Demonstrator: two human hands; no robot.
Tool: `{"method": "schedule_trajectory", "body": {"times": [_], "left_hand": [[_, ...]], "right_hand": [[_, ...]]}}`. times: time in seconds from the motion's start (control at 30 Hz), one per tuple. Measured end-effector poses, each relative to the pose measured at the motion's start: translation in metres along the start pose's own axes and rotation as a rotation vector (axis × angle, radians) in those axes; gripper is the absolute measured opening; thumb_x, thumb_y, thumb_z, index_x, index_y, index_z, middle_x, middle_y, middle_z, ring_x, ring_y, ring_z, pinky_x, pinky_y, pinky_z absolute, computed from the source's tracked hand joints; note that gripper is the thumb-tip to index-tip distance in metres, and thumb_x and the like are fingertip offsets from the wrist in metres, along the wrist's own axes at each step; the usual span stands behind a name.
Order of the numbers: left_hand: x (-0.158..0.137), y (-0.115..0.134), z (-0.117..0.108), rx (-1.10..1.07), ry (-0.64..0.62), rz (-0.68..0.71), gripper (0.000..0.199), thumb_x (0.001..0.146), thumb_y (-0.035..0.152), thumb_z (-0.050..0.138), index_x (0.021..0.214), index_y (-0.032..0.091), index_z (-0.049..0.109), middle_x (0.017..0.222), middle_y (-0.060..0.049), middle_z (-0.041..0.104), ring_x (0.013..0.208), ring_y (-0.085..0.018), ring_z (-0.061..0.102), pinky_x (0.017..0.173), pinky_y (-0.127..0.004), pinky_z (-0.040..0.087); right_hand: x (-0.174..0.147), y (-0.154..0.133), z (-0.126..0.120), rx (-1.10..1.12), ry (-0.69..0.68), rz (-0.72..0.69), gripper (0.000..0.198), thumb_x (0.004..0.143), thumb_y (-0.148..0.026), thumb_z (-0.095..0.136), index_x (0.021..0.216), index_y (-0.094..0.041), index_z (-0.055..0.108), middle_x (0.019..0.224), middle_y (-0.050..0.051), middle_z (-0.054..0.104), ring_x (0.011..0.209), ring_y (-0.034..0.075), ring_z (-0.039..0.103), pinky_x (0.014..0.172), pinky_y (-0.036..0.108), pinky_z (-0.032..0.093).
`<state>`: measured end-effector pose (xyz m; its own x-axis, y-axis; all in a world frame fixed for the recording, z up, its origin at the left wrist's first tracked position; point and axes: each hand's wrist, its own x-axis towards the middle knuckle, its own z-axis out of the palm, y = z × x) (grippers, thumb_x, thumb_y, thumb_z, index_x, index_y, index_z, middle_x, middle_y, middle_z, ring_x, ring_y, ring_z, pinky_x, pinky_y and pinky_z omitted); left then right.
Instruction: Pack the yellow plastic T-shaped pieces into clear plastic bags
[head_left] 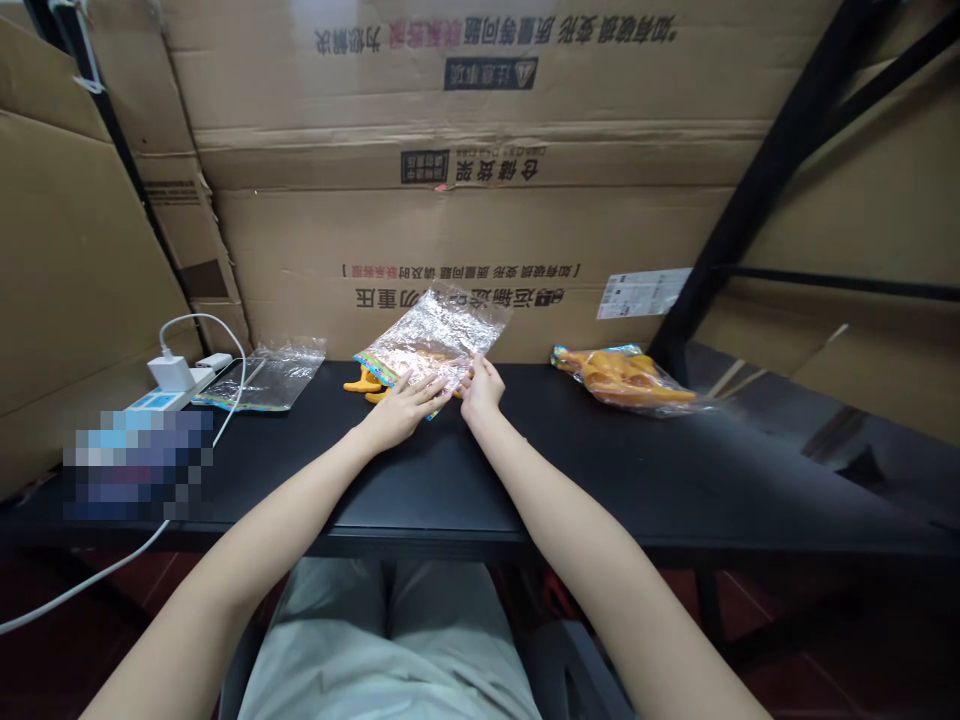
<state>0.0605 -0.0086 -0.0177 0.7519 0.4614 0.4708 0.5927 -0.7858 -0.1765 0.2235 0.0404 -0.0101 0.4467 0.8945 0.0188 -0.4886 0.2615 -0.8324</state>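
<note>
A clear plastic bag (442,325) with a colourful printed edge stands tilted over the table's middle, its upper part raised toward the cardboard. My right hand (481,388) pinches the bag's right side with fingers closed. Across the lower part lies my left hand (405,408), fingers stretched out and touching the plastic. Orange moulded pieces (361,381) show at the bag's lower left, partly covered by the bag and my left hand. Whether they lie inside or beneath the bag, I cannot tell.
On the right rests a second clear bag (619,378) filled with orange pieces. Another clear bag (281,377) lies flat at left, beside a power strip (176,388) with a charger and white cable (112,573). Cardboard (480,225) walls the black table (450,490); a black metal frame (757,190) slants at right.
</note>
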Motion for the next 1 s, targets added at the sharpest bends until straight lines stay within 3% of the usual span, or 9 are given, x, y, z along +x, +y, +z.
{"method": "schedule_trajectory", "body": {"times": [0.13,0.23,0.43,0.53,0.77,0.9,1.0], "left_hand": [[-0.001,-0.002,-0.001,0.025,-0.044,-0.066,0.069,0.079,-0.003,0.029,0.142,0.025,0.031,0.149,-0.005,0.03,0.14,-0.018,0.016,0.114,-0.049,0.01],[-0.002,-0.008,-0.005,0.037,-0.062,-0.178,0.067,0.08,-0.002,0.031,0.141,0.024,0.034,0.15,-0.007,0.028,0.14,-0.021,0.018,0.113,-0.053,0.011],[-0.012,-0.034,-0.024,0.125,0.065,-0.573,0.053,0.086,0.009,0.037,0.137,0.023,0.042,0.149,-0.014,0.03,0.139,-0.03,0.022,0.107,-0.066,0.006],[-0.027,-0.053,-0.033,0.131,0.071,-0.741,0.053,0.085,0.008,0.036,0.135,0.022,0.044,0.148,-0.016,0.031,0.139,-0.032,0.022,0.105,-0.068,0.012],[-0.069,-0.084,-0.04,0.138,-0.136,-1.15,0.061,0.077,0.002,0.036,0.135,0.019,0.043,0.145,-0.016,0.036,0.135,-0.03,0.03,0.104,-0.063,0.025],[-0.078,-0.091,-0.043,0.211,-0.229,-1.258,0.053,0.079,0.007,0.036,0.13,0.015,0.049,0.141,-0.02,0.041,0.131,-0.032,0.036,0.103,-0.065,0.025],[-0.08,-0.096,-0.047,0.274,-0.399,-1.315,0.046,0.079,0.012,0.04,0.121,0.013,0.057,0.136,-0.021,0.046,0.132,-0.035,0.034,0.103,-0.068,0.019]], "right_hand": [[0.001,-0.004,0.0,0.058,-0.023,0.037,0.026,0.078,-0.035,0.061,0.098,-0.019,0.063,0.072,0.0,0.065,0.049,0.008,0.057,0.045,0.019,0.047],[-0.001,-0.006,0.0,0.047,-0.113,0.069,0.021,0.079,-0.031,0.061,0.097,-0.02,0.062,0.078,0.0,0.066,0.053,0.008,0.06,0.048,0.019,0.05],[-0.009,-0.01,0.002,0.038,-0.264,0.155,0.016,0.08,-0.019,0.058,0.095,-0.02,0.059,0.083,0.001,0.067,0.067,0.013,0.067,0.058,0.027,0.057],[-0.013,-0.011,0.002,0.001,-0.284,0.168,0.014,0.08,-0.016,0.056,0.093,-0.019,0.059,0.081,0.001,0.067,0.065,0.013,0.066,0.056,0.027,0.056],[-0.016,-0.009,0.002,-0.066,-0.336,0.173,0.014,0.079,-0.013,0.056,0.091,-0.019,0.06,0.08,0.0,0.067,0.06,0.012,0.065,0.054,0.026,0.056],[-0.016,-0.008,0.002,-0.103,-0.344,0.184,0.013,0.078,-0.011,0.057,0.089,-0.018,0.06,0.078,0.0,0.067,0.057,0.011,0.064,0.052,0.025,0.055],[-0.017,-0.009,0.002,-0.113,-0.354,0.191,0.012,0.079,-0.012,0.056,0.089,-0.018,0.06,0.077,0.0,0.066,0.056,0.011,0.063,0.049,0.025,0.055]]}}
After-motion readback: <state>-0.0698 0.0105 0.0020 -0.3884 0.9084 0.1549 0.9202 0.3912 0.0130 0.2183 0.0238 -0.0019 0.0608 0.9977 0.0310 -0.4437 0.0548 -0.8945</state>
